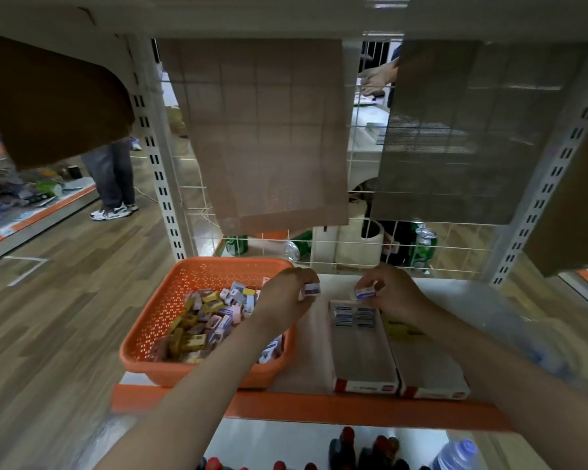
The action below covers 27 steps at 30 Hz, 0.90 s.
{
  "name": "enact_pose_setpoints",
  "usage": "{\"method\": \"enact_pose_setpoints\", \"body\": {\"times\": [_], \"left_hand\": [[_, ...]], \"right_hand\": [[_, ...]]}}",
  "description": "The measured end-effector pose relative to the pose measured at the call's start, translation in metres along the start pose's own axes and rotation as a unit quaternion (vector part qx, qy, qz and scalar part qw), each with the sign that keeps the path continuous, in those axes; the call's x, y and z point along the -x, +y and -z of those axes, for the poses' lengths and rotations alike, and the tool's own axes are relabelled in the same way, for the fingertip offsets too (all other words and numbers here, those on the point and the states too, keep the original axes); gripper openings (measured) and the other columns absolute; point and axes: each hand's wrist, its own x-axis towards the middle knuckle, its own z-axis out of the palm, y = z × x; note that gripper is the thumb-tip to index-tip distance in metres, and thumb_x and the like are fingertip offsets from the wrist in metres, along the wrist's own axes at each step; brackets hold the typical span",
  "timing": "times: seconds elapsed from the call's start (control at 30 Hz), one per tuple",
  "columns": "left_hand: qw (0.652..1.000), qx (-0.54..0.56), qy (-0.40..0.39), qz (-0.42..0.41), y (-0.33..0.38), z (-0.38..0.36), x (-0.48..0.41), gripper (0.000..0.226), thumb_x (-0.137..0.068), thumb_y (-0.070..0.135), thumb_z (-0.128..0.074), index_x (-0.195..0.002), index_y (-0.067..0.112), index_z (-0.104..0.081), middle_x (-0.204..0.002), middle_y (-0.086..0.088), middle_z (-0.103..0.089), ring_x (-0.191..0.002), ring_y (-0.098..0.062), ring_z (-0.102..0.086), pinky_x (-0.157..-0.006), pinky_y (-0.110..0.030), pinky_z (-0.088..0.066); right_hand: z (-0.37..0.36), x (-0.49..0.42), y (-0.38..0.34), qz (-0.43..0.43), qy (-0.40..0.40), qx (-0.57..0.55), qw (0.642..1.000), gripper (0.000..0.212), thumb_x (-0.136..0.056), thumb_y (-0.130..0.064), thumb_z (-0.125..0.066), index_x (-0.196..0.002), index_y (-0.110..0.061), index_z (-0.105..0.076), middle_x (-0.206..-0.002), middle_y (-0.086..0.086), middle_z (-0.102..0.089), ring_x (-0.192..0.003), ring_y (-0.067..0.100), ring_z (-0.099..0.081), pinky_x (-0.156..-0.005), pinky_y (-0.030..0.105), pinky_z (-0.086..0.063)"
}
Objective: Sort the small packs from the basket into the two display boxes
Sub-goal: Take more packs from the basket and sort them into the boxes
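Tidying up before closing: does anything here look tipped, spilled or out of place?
Behind the white wire grid, one green drink can appears to lie on its side while other green cans stand upright. The orange perforated plastic basket and two cardboard display boxes sit square; nothing is spilled.

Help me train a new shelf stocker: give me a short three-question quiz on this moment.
1. True or false: the left hand pinches one small pack and the right hand a second pack.
2. Where do the blue-labelled packs that are already sorted lie? A) at the far end of the left display box; B) at the near end of the right display box; C) on the floor.
3. Fill in: the orange basket stands to the ___ of both display boxes.
Key: 1 true; 2 A; 3 left.
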Motion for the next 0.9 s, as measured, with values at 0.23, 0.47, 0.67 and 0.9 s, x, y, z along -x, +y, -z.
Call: {"method": "enact_pose_setpoints", "body": {"times": [0.23,0.47,0.67,0.9], "left_hand": [[0.998,0.02,-0.058,-0.015,0.02,-0.032,-0.009,0.023,-0.083,0.007,-0.059,-0.105,0.01,-0.064,-0.105,-0.008,-0.059,-0.097,-0.022,-0.057,-0.079,-0.028,-0.043],[0.997,0.003,-0.077,-0.017,0.017,-0.048,-0.014,0.022,-0.084,0.012,-0.061,-0.106,0.012,-0.063,-0.105,-0.005,-0.058,-0.096,-0.019,-0.057,-0.078,-0.026,-0.042],[0.997,0.007,-0.075,-0.015,0.01,-0.054,-0.017,0.02,-0.085,0.015,-0.061,-0.105,0.013,-0.064,-0.103,-0.003,-0.059,-0.095,-0.017,-0.056,-0.072,-0.02,-0.036],[0.997,-0.003,-0.075,-0.031,0.01,-0.057,-0.018,0.019,-0.084,0.012,-0.061,-0.102,0.013,-0.065,-0.102,-0.003,-0.059,-0.093,-0.017,-0.057,-0.07,-0.019,-0.037]], "right_hand": [[-0.013,0.009,0.044,-0.019,-0.021,0.076,0.997,0.016,-0.078,-0.002,-0.071,-0.094,-0.004,-0.068,-0.08,-0.009,-0.051,-0.07,0.001,-0.05,-0.059,0.007,-0.034],[-0.037,0.002,0.053,-0.027,-0.02,0.158,0.987,0.018,-0.08,-0.019,-0.067,-0.095,-0.03,-0.065,-0.097,-0.007,-0.059,-0.097,0.018,-0.058,-0.081,0.031,-0.045],[-0.043,-0.016,0.052,-0.014,-0.106,0.228,0.968,0.028,-0.091,-0.016,-0.058,-0.118,-0.012,-0.063,-0.123,0.009,-0.06,-0.112,0.024,-0.057,-0.085,0.026,-0.042],[-0.062,-0.012,0.059,0.003,-0.035,0.247,0.968,0.016,-0.088,-0.019,-0.06,-0.102,-0.014,-0.065,-0.11,0.005,-0.059,-0.102,0.02,-0.055,-0.078,0.027,-0.041]]}}
